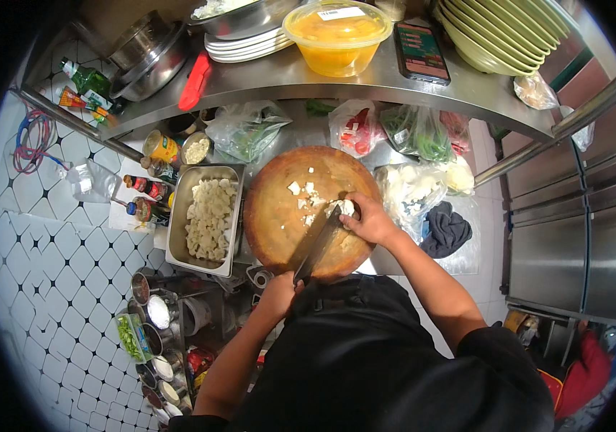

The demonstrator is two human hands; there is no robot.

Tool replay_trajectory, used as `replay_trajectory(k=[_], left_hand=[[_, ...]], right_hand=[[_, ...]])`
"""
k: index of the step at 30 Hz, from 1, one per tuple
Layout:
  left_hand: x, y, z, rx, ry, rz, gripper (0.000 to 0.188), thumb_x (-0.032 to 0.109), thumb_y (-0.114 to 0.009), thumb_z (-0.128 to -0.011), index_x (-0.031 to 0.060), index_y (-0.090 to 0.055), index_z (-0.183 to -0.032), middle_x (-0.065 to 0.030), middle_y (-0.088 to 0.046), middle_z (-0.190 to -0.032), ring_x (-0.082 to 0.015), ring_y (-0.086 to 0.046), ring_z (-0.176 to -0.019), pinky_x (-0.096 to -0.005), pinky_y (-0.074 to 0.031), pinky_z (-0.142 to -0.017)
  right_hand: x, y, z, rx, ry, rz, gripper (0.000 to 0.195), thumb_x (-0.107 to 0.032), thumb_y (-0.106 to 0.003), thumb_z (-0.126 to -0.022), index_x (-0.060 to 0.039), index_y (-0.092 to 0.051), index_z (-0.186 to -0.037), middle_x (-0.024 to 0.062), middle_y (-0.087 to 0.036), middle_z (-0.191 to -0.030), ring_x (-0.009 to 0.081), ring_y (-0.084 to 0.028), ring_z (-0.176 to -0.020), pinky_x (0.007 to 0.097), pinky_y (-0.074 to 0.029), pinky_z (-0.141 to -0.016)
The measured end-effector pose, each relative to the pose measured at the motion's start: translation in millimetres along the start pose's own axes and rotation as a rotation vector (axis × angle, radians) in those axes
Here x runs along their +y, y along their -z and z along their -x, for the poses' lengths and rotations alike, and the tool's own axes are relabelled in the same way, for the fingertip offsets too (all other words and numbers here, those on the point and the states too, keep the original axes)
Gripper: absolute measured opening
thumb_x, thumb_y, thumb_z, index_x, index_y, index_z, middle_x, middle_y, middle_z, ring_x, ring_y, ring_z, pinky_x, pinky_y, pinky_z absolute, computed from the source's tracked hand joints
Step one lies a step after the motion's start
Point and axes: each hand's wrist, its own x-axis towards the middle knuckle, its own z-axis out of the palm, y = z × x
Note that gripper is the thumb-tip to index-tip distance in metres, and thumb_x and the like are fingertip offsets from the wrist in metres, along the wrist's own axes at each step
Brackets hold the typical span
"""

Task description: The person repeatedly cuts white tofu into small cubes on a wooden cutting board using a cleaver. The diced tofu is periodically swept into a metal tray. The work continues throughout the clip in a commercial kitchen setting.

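My left hand (280, 294) grips the handle end of a broad-bladed kitchen knife (318, 243), its blade slanting up and right across a round wooden chopping board (270, 200). With my right hand (368, 220) I hold a piece of cauliflower (346, 206) on the board's right side, and the blade's far end is against or very near it. Small white cauliflower bits (308, 189) lie scattered over the middle of the board. To the left, a rectangular steel pan (227, 267) contains a heap of cut cauliflower florets (210, 218).
A steel shelf (286, 89) overhangs the far side, carrying a lidded yellow tub (337, 38), a phone (421, 53) and stacked green bowls (502, 38). Bagged vegetables (416, 132) sit beneath. A dark cloth (446, 231) lies right; sauce bottles (148, 210) stand left. A red-sleeved person (583, 372) is lower right.
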Motion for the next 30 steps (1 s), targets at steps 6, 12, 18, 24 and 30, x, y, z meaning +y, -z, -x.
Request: replay_trajectory(k=[6,12,18,24,30], left_hand=[[8.9,22.8,-7.5,-0.024,0.009,0.081,0.029,0.023,-0.06,-0.088,-0.0048,-0.064,-0.094,-0.0311,-0.064,-0.084,-0.0498,-0.062,-0.087,-0.0532,-0.049,-0.076],[4.6,15.1,-5.9,-0.013,0.016,0.068,0.03,0.024,-0.062,-0.089,-0.0038,-0.066,-0.1,-0.0315,-0.065,-0.088,-0.0493,-0.062,-0.091,-0.0521,-0.05,-0.078],[3.2,19.0,-8.5,-0.047,0.027,0.082,0.031,0.024,-0.062,-0.089,-0.0052,-0.065,-0.101,-0.0309,-0.065,-0.089,-0.0491,-0.063,-0.09,-0.0516,-0.05,-0.078],[12.4,31.4,-10.8,-0.145,0.197,0.128,0.029,0.022,-0.062,-0.093,-0.0036,-0.066,-0.106,-0.0229,-0.07,-0.085,-0.0317,-0.069,-0.081,-0.0422,-0.051,-0.077],[-2.6,28.7,-15.3,-0.156,0.234,0.143,0.031,0.022,-0.062,-0.093,-0.004,-0.065,-0.109,-0.0169,-0.07,-0.081,-0.0267,-0.067,-0.076,-0.04,-0.052,-0.074]], right_hand=[[1.1,-6.3,1.9,0.045,-0.039,0.026,0.04,-0.024,-0.073,-0.085,-0.0081,-0.06,-0.12,0.0231,-0.069,-0.1,0.041,-0.067,-0.096,0.0466,-0.053,-0.084],[3.9,-14.3,-5.9,0.083,-0.127,0.009,0.038,-0.029,-0.068,-0.089,-0.008,-0.062,-0.12,0.0237,-0.07,-0.104,0.0428,-0.066,-0.099,0.0472,-0.053,-0.087],[15.9,-25.9,-4.7,0.159,0.005,0.107,0.034,-0.025,-0.067,-0.092,-0.0054,-0.064,-0.12,0.022,-0.07,-0.099,0.0393,-0.069,-0.092,0.0421,-0.055,-0.081],[6.1,-25.8,-0.7,0.157,-0.028,0.013,0.033,-0.021,-0.067,-0.089,-0.006,-0.067,-0.119,0.0253,-0.07,-0.103,0.0438,-0.066,-0.097,0.0464,-0.054,-0.087],[7.9,-25.1,-2.8,0.13,-0.014,-0.028,0.034,-0.021,-0.068,-0.089,-0.0057,-0.068,-0.12,0.0254,-0.07,-0.104,0.0428,-0.067,-0.097,0.045,-0.054,-0.087]])
